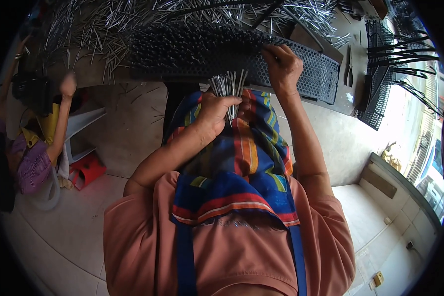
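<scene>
My left hand (pixel 213 114) is closed around a bundle of thin metal rods (pixel 225 85), held upright above my lap. The rods fan out at the top, and their lower ends stick out below my fingers. Over a long dark rack with rows of small holes (pixel 316 74), my right hand (pixel 285 69) has its fingers pinched together. Whatever sits between those fingertips is too small to make out. Dark upright pieces (pixel 182 47) densely fill the rack's left and middle parts, while open holes show at its right end.
Loose metal rods (pixel 98 29) lie heaped along the table's far side. Pliers (pixel 349 66) rest right of the rack, near a black mesh basket (pixel 372 98) and bent black rods (pixel 404 56). At the left, another person's arm (pixel 59 116) reaches toward the table, above a red container (pixel 88 170).
</scene>
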`<action>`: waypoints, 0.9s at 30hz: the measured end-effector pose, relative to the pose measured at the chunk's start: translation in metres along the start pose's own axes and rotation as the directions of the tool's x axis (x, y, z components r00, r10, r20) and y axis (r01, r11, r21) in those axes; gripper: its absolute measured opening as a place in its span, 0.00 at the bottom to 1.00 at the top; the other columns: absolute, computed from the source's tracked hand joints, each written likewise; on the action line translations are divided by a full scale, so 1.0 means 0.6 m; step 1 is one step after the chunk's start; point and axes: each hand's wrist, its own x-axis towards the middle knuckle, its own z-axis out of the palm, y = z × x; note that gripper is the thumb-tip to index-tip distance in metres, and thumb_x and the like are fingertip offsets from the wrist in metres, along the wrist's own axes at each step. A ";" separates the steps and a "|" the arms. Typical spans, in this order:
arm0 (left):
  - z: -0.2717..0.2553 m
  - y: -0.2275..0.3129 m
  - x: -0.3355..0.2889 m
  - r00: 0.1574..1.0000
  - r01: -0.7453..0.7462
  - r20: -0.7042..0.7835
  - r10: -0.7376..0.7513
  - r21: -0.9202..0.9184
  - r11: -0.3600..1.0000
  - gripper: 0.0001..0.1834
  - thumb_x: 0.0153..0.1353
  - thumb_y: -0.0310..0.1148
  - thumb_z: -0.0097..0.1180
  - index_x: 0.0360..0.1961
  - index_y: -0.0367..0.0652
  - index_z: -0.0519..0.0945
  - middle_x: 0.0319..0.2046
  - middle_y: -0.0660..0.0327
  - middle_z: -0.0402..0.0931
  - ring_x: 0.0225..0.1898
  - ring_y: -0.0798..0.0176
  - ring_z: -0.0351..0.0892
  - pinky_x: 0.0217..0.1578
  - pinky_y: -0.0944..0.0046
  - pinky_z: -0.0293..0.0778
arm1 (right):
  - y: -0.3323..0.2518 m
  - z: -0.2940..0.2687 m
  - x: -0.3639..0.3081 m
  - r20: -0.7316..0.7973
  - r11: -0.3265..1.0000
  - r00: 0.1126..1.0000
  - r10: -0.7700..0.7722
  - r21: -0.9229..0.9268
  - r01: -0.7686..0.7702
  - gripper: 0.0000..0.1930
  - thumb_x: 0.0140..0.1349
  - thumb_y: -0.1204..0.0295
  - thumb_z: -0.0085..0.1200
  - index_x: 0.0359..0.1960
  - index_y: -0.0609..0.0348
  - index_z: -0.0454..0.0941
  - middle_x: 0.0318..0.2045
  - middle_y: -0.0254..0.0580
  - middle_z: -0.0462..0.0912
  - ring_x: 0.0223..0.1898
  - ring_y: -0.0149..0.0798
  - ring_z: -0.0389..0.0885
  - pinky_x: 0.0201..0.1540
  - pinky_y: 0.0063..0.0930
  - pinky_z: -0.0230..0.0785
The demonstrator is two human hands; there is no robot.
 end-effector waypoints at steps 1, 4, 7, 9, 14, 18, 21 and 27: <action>-0.001 0.000 0.001 1.000 0.021 -0.009 -0.021 -0.010 1.000 0.12 0.53 0.14 0.52 0.40 0.33 0.78 0.31 0.51 0.82 0.30 0.56 0.85 0.30 0.60 0.84 | -0.001 -0.002 0.001 0.044 0.999 0.999 -0.011 -0.040 0.013 0.06 0.51 0.72 0.64 0.31 0.54 0.85 0.24 0.40 0.79 0.24 0.43 0.80 0.27 0.31 0.69; -0.003 0.004 -0.002 0.999 0.032 -0.008 -0.032 -0.031 0.999 0.12 0.54 0.15 0.52 0.40 0.33 0.78 0.31 0.52 0.82 0.31 0.56 0.85 0.30 0.60 0.83 | -0.016 -0.010 -0.008 0.012 0.999 1.000 0.025 -0.028 -0.024 0.06 0.51 0.75 0.63 0.32 0.61 0.84 0.22 0.40 0.79 0.22 0.32 0.78 0.27 0.24 0.68; -0.007 0.003 -0.002 0.999 -0.019 0.045 0.020 -0.025 1.000 0.12 0.54 0.15 0.53 0.40 0.34 0.78 0.32 0.53 0.82 0.31 0.57 0.85 0.30 0.61 0.83 | -0.017 -0.019 -0.032 0.147 0.975 0.979 0.138 0.153 -0.160 0.07 0.52 0.74 0.63 0.32 0.63 0.84 0.18 0.35 0.77 0.20 0.26 0.73 0.24 0.22 0.63; -0.009 0.002 -0.004 0.994 -0.058 0.090 0.059 -0.012 0.998 0.12 0.55 0.15 0.53 0.41 0.34 0.78 0.32 0.53 0.82 0.31 0.57 0.85 0.30 0.61 0.83 | -0.040 -0.024 -0.043 0.410 0.877 0.872 0.267 0.271 -0.396 0.06 0.53 0.74 0.63 0.30 0.63 0.83 0.17 0.32 0.76 0.20 0.23 0.71 0.22 0.20 0.60; -0.014 0.009 -0.010 0.994 0.036 0.104 -0.020 -0.154 0.987 0.14 0.57 0.18 0.53 0.46 0.34 0.78 0.35 0.52 0.83 0.33 0.56 0.85 0.31 0.61 0.83 | -0.050 -0.016 -0.052 0.678 0.399 0.624 0.389 0.486 -0.777 0.06 0.56 0.75 0.61 0.22 0.60 0.78 0.16 0.27 0.73 0.17 0.19 0.64 0.20 0.17 0.53; -0.029 0.018 -0.024 0.999 0.029 0.027 -0.025 -0.147 0.989 0.10 0.58 0.20 0.54 0.41 0.34 0.79 0.33 0.52 0.83 0.33 0.56 0.85 0.32 0.60 0.83 | -0.061 0.006 -0.029 0.322 0.592 0.841 0.435 0.602 -0.536 0.03 0.58 0.75 0.60 0.28 0.62 0.81 0.18 0.28 0.76 0.17 0.19 0.64 0.20 0.15 0.54; -0.029 0.016 -0.027 0.999 -0.026 -0.021 0.024 -0.080 0.996 0.09 0.58 0.20 0.55 0.41 0.33 0.79 0.33 0.52 0.83 0.31 0.56 0.85 0.31 0.59 0.83 | -0.073 0.036 -0.012 0.152 0.669 0.927 0.342 0.653 -0.354 0.02 0.58 0.77 0.60 0.31 0.62 0.83 0.20 0.27 0.77 0.19 0.18 0.66 0.22 0.15 0.56; -0.038 0.023 -0.025 0.999 -0.030 -0.019 0.029 -0.085 0.996 0.10 0.55 0.18 0.57 0.40 0.33 0.79 0.33 0.52 0.83 0.30 0.57 0.85 0.30 0.61 0.82 | -0.071 0.078 0.005 -0.050 0.801 0.998 0.029 0.599 0.007 0.03 0.56 0.80 0.60 0.32 0.63 0.83 0.24 0.27 0.78 0.24 0.18 0.69 0.27 0.14 0.59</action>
